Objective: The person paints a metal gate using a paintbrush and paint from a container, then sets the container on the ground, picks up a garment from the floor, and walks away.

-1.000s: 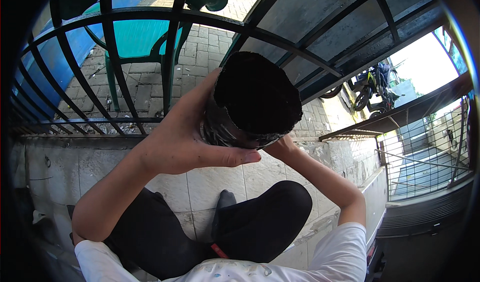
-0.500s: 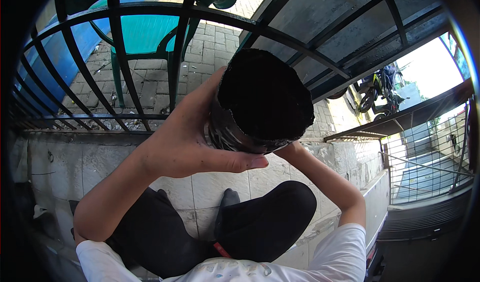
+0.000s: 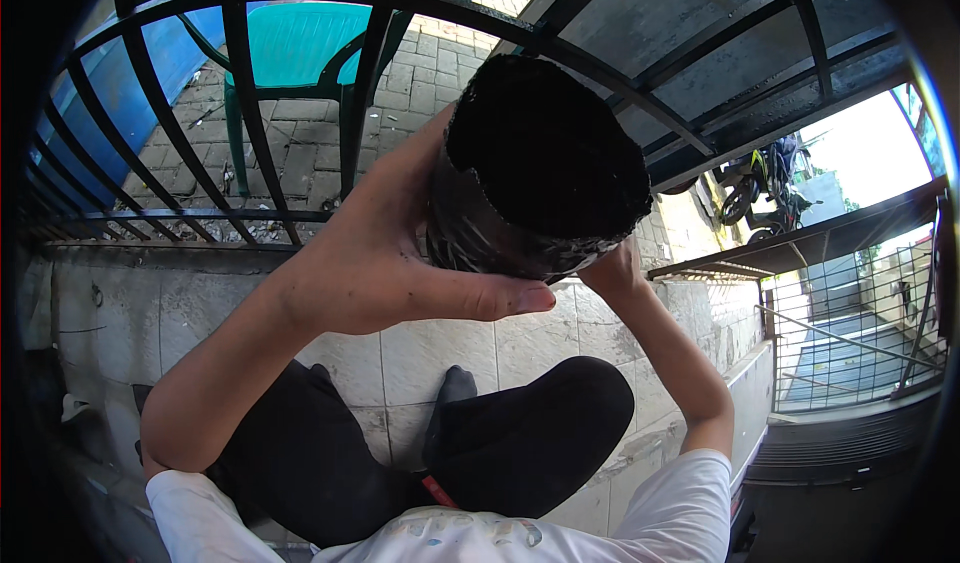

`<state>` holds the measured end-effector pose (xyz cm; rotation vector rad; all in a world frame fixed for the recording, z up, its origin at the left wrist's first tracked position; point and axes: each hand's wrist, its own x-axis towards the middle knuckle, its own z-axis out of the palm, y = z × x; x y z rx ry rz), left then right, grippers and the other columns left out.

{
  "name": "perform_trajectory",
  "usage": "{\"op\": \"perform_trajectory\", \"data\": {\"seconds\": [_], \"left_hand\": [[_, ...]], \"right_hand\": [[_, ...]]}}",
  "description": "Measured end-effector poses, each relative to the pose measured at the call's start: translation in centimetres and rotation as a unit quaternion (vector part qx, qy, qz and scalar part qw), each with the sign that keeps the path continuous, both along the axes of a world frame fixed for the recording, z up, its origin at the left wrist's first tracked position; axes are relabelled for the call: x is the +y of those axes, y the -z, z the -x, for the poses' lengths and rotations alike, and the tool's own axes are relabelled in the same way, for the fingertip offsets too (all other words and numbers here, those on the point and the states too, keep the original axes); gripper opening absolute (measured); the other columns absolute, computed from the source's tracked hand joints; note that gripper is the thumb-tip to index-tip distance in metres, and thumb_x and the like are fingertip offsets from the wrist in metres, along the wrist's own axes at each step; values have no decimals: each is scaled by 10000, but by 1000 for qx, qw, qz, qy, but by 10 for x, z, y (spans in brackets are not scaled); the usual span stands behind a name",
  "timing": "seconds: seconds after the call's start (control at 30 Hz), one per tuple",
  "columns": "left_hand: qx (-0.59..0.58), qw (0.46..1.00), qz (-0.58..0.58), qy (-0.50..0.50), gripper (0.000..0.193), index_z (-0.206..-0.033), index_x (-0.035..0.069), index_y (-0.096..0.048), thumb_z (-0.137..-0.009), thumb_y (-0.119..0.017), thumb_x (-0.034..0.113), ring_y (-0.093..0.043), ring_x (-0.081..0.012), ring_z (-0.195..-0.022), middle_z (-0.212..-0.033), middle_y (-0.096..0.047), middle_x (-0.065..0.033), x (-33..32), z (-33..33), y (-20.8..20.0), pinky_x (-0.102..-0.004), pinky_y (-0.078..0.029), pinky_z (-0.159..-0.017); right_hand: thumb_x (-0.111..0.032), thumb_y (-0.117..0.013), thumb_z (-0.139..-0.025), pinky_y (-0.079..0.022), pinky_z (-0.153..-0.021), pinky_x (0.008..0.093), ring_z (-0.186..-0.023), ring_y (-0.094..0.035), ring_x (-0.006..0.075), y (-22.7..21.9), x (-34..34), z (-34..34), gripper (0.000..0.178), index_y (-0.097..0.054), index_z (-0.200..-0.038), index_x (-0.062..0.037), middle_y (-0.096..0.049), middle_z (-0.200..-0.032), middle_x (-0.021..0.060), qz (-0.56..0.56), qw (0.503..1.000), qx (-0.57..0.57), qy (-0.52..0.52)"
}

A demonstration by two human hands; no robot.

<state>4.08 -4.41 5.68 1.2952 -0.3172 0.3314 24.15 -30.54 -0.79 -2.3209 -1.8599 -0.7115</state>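
Note:
A black, roughly cylindrical container [image 3: 500,218] with a ragged rim is raised in front of me, its open top tilted toward me. The inside is too dark to make out, and pale streaks mark its outer wall. My left hand [image 3: 390,253] is wrapped round its left and near side, the thumb lying across the wall and the other fingers out of sight behind it. My right hand [image 3: 617,271] reaches to the lower right of the container. Its fingers are hidden behind the wall, so what they hold cannot be seen.
Close ahead stands a black metal fence [image 3: 240,93], with a dark panelled gate [image 3: 720,53] at the right. Beyond the fence are a green plastic chair [image 3: 305,48] and a blue panel [image 3: 85,153]. My bent legs [image 3: 530,433] rest over pale floor tiles [image 3: 430,348].
The container has moved up and slightly right in the picture, with my left hand still round it. My right hand has shifted up and right with it.

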Motion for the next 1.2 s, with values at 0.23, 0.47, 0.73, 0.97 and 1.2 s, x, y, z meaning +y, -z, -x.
{"op": "perform_trajectory", "data": {"seconds": [0.23, 0.47, 0.73, 0.97, 1.2], "left_hand": [[-39, 999, 7, 26, 935, -1473, -4, -430, -693, -946, 2, -645, -197, -1204, -1298, -644, -114, -8, -7, -3, -373, -537, -1054], [-1, 1000, -10, 29, 886, -1462, -3, -437, -732, -937, 34, -620, -197, -1233, -1303, -645, -115, 0, -4, 0, -391, -513, -1086], [-18, 998, -61, 20, 929, -1460, -14, -424, -759, -938, 316, -662, -260, -1144, -1248, -641, -170, -7, -20, -1, -375, -549, -1008], [-33, 999, -34, 16, 825, -1371, -52, -471, -752, -917, 264, -702, -256, -1027, -1119, -673, -176, -12, -27, 13, -368, -580, -912], [-49, 998, -24, 13, 891, -1344, -111, -467, -676, -877, 313, -735, -336, -919, -1074, -690, -255, -12, -26, 11, -382, -606, -854]], "right_hand": [[-96, -663, -865, -572, -894, 448, -1074, -697, 353, 86, -38, -16, 212, -730, -1055, -32, -736, -1123, 161, 72, 985, 152, 44], [-31, -675, -860, -559, -890, 482, -1051, -670, 407, 18, -29, -5, 169, -729, -1020, -18, -714, -1134, 187, 20, 987, 122, 99], [-225, -882, -787, -487, -1040, 479, -1230, -607, 343, 138, -95, -114, 787, -500, -1423, 38, -601, -1388, 224, -51, 987, 17, 152], [-205, -858, -809, -497, -1008, 475, -1184, -621, 348, 189, -158, -174, 690, -536, -1370, 33, -622, -1329, 220, -31, 991, 27, 126], [-183, -830, -834, -508, -971, 469, -1130, -638, 354, 181, -151, -170, 577, -578, -1308, 28, -646, -1261, 215, -20, 993, 38, 111]]}}
